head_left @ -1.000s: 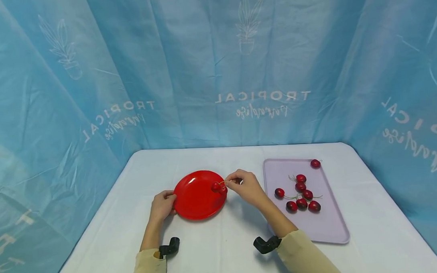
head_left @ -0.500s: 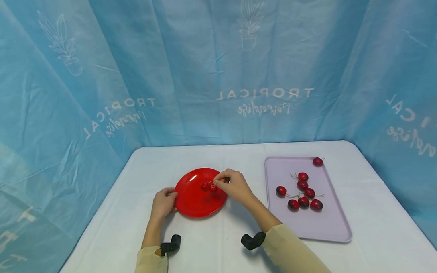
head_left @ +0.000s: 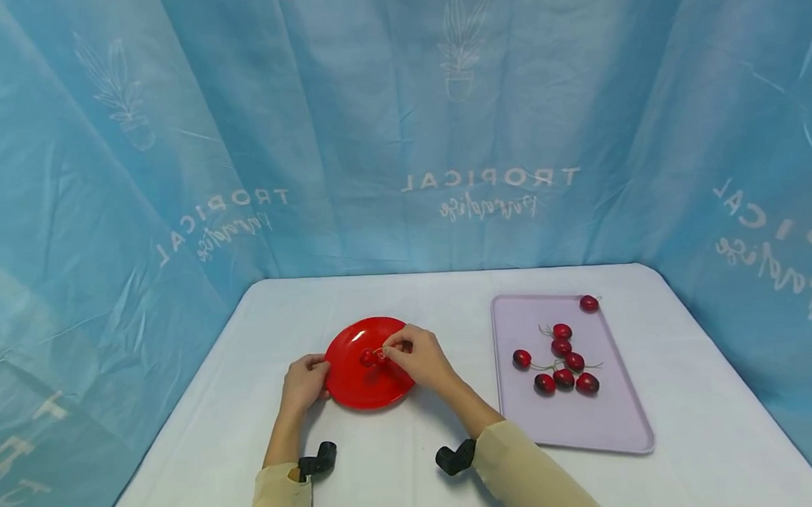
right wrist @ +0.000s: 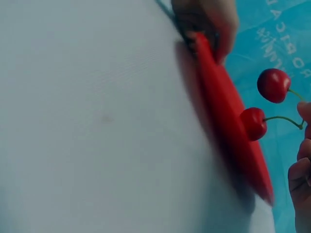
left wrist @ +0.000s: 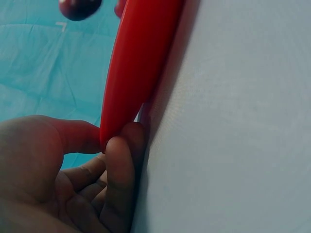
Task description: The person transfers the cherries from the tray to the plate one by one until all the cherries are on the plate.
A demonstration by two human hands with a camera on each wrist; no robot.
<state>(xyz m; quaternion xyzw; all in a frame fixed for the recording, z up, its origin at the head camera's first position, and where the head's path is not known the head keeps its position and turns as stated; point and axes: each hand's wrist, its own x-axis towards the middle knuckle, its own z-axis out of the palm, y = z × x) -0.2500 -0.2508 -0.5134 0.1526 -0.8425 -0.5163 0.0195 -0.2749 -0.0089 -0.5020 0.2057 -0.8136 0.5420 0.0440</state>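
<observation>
A red plate is on the white table, left of centre. My left hand pinches its left rim; in the left wrist view the thumb lies on the upper side of the plate and fingers are below the rim. Over the plate, my right hand pinches the green stems of a pair of cherries. The right wrist view shows one cherry hanging off the surface. The other cherry overlaps the plate's edge there; whether it touches, I cannot tell.
To the right lies a pale purple tray with several stemmed cherries in its middle and one cherry at its far right corner. A blue printed curtain encloses the table at the back and sides.
My right hand has moved left, carrying the pair of cherries from the plate's right edge to above its middle. My left hand keeps its hold on the rim.
</observation>
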